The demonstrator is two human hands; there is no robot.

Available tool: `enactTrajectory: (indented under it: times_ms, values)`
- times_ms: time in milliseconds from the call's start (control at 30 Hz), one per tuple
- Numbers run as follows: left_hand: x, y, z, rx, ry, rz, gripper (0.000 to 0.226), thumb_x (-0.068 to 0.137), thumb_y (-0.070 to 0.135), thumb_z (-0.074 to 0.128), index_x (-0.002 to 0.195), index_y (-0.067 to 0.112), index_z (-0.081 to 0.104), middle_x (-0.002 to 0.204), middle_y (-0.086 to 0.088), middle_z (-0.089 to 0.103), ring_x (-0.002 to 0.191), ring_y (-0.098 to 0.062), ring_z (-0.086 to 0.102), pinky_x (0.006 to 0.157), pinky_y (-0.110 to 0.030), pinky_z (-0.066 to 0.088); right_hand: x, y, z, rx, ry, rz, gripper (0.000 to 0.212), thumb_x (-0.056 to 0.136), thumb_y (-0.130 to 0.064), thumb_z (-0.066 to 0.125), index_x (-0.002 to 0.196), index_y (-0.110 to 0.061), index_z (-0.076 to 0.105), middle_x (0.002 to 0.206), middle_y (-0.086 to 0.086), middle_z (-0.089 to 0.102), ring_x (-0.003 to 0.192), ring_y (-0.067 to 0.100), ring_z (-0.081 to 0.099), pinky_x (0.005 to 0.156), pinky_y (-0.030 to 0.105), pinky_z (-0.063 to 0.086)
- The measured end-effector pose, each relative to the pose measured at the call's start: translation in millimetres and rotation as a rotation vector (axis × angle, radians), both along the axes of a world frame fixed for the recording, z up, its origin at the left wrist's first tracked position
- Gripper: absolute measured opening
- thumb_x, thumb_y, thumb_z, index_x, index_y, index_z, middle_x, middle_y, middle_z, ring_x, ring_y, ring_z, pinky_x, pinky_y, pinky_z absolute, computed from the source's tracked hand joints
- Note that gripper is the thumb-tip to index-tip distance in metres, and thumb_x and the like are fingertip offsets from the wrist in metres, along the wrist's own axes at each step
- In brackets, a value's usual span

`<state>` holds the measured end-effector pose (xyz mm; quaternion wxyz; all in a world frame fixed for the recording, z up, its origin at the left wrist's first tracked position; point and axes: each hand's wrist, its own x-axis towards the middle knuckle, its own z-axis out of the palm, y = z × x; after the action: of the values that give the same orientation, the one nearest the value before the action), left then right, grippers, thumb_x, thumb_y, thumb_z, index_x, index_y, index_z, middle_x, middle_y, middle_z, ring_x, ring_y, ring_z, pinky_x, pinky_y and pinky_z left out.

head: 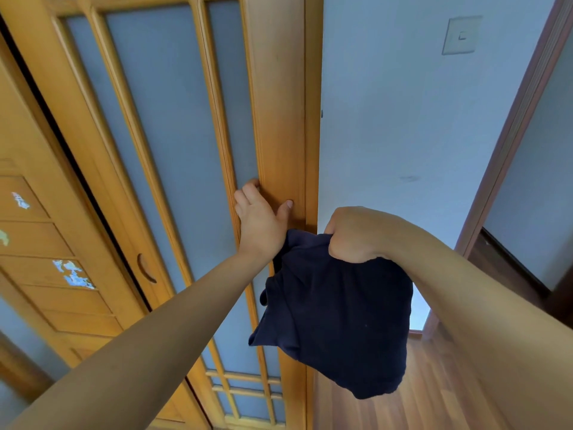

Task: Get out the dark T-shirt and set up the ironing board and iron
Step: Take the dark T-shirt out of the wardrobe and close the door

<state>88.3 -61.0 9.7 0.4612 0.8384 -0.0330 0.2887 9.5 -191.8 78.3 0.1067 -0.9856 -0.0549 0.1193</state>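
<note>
My right hand (pixel 350 235) was clenched tight on the dark T-shirt (pixel 338 315), and it hung bunched below my fist, just beside the wall (pixel 387 119). My left hand (pixel 260 218) lay spread on the sliding door (pixel 279 135), fingers (pixel 248 193) hooked at the stile's inner edge, thumb flat on the wood, holding nothing. The door stood at its right-hand frame (shut, I judged). No ironing board, no iron in sight! The shirt was out and hanging long axis down; the left hand was the free one, so the board looked like its job.
</note>
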Motion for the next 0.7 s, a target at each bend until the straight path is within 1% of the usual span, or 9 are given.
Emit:
enactTrajectory:
  times_ms: [67, 167, 267, 367, 433, 500, 567, 633, 700]
  values:
    - [-16, 1, 2, -0.008, -0.196, -0.033, 0.045, 0.09, 0.024, 0.058, 0.127, 0.008, 0.039, 0.121, -0.004, 0.037, 0.118, -0.019, 0.041, 0.104, -0.035, 0.039, -1, -4, 1, 0.005, -0.003, 0.016, 0.026, 0.092, -0.002, 0.04, 0.104, -0.003, 0.063, 0.085, 0.005, 0.052, 0.075, 0.017, 0.05, 0.051, 0.016, 0.031]
    - [-44, -1, 7, 0.282, -0.447, -0.416, 0.029, 0.091, 0.025, 0.051, 0.113, 0.007, 0.052, 0.109, 0.004, 0.04, 0.1, -0.006, 0.044, 0.091, -0.018, 0.04, 0, -13, 6, 0.002, -0.014, 0.011, 0.018, 0.089, -0.002, 0.043, 0.083, -0.006, 0.059, 0.075, 0.004, 0.051, 0.064, 0.014, 0.046, 0.049, 0.019, 0.032]
    - [-52, -10, 12, 0.575, -0.202, -0.704, 0.042, 0.093, 0.035, 0.051, 0.129, 0.014, 0.044, 0.119, 0.005, 0.046, 0.108, -0.007, 0.047, 0.095, -0.022, 0.04, 2, -28, 11, -0.026, -0.018, -0.002, 0.023, 0.085, -0.001, 0.046, 0.099, -0.001, 0.065, 0.07, 0.002, 0.048, 0.057, 0.013, 0.042, 0.047, 0.021, 0.031]
    - [-48, -24, 15, 0.751, -0.09, -0.694, 0.054, 0.093, 0.035, 0.053, 0.14, 0.023, 0.032, 0.136, 0.006, 0.047, 0.121, -0.012, 0.045, 0.103, -0.029, 0.038, 0, -48, 14, -0.026, 0.018, -0.031, 0.032, 0.084, -0.002, 0.049, 0.111, 0.0, 0.065, 0.076, 0.003, 0.051, 0.059, 0.013, 0.044, 0.049, 0.022, 0.032]
    - [-47, -37, 18, 0.818, -0.103, -0.692, 0.048, 0.094, 0.032, 0.052, 0.138, 0.021, 0.036, 0.132, 0.004, 0.053, 0.115, -0.014, 0.052, 0.097, -0.031, 0.043, -2, -62, 13, -0.021, 0.032, -0.058, 0.033, 0.085, -0.002, 0.049, 0.113, 0.0, 0.065, 0.082, 0.004, 0.053, 0.065, 0.016, 0.046, 0.05, 0.022, 0.032]
    - [-45, -55, 22, 0.851, -0.085, -0.686, 0.035, 0.095, 0.029, 0.049, 0.129, 0.018, 0.047, 0.12, 0.001, 0.059, 0.103, -0.016, 0.057, 0.086, -0.033, 0.048, -3, -78, 8, -0.009, 0.022, -0.089, 0.029, 0.084, -0.001, 0.047, 0.106, 0.002, 0.066, 0.072, 0.003, 0.049, 0.06, 0.015, 0.042, 0.048, 0.023, 0.029]
    - [-41, -78, 26, 0.871, -0.055, -0.7, 0.027, 0.096, 0.027, 0.048, 0.118, 0.014, 0.053, 0.111, -0.002, 0.059, 0.096, -0.017, 0.056, 0.083, -0.036, 0.047, -4, -98, 3, -0.008, -0.008, -0.152, 0.016, 0.083, 0.001, 0.045, 0.083, -0.002, 0.061, 0.064, 0.002, 0.043, 0.055, 0.015, 0.038, 0.047, 0.024, 0.027]
    - [-39, -107, 28, 0.914, -0.061, -0.713, 0.022, 0.095, 0.025, 0.049, 0.111, 0.011, 0.055, 0.105, -0.003, 0.057, 0.092, -0.019, 0.054, 0.082, -0.039, 0.047, -9, -122, -1, -0.007, -0.026, -0.21, 0.019, 0.083, 0.001, 0.044, 0.067, -0.007, 0.049, 0.063, 0.003, 0.041, 0.054, 0.015, 0.037, 0.047, 0.024, 0.027]
    - [-39, -138, 29, 0.97, -0.063, -0.736, 0.02, 0.095, 0.025, 0.048, 0.107, 0.01, 0.054, 0.103, -0.003, 0.057, 0.09, -0.021, 0.054, 0.081, -0.041, 0.046, -15, -150, -7, 0.003, -0.027, -0.257, 0.024, 0.085, 0.002, 0.042, 0.064, -0.009, 0.044, 0.062, 0.002, 0.039, 0.052, 0.015, 0.035, 0.046, 0.023, 0.026]
